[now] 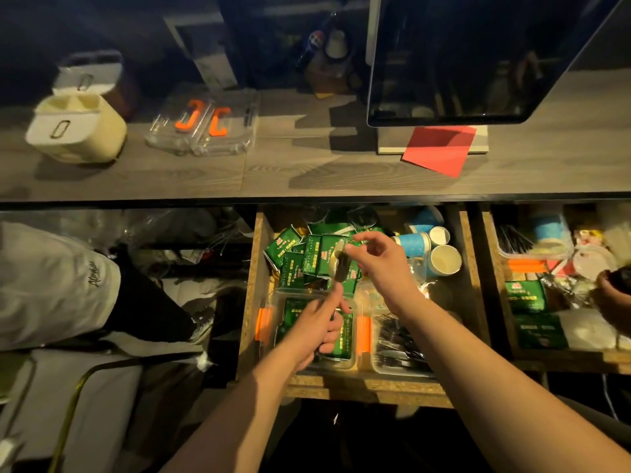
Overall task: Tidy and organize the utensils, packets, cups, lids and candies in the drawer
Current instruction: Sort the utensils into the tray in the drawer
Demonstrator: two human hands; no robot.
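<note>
The open wooden drawer [249,302] holds a heap of green packets [307,254] at the back left and blue paper cups [440,261] at the back right. At the front stand a clear box with orange clips [263,322] holding green packets and a second clear box [399,353] of black plastic cutlery. My left hand [317,329] grips the handle of a black utensil [339,271] above the clipped box. My right hand [379,257] pinches the utensil's upper end over the packet heap.
On the counter stand a cream lidded bin [78,131], a clear lid with orange clips [205,128], a monitor [478,59] and a red paper [440,148]. A second drawer [553,288] at right holds packets, straws and plates, with another person's hand [614,295] in it. A person in white sits at left.
</note>
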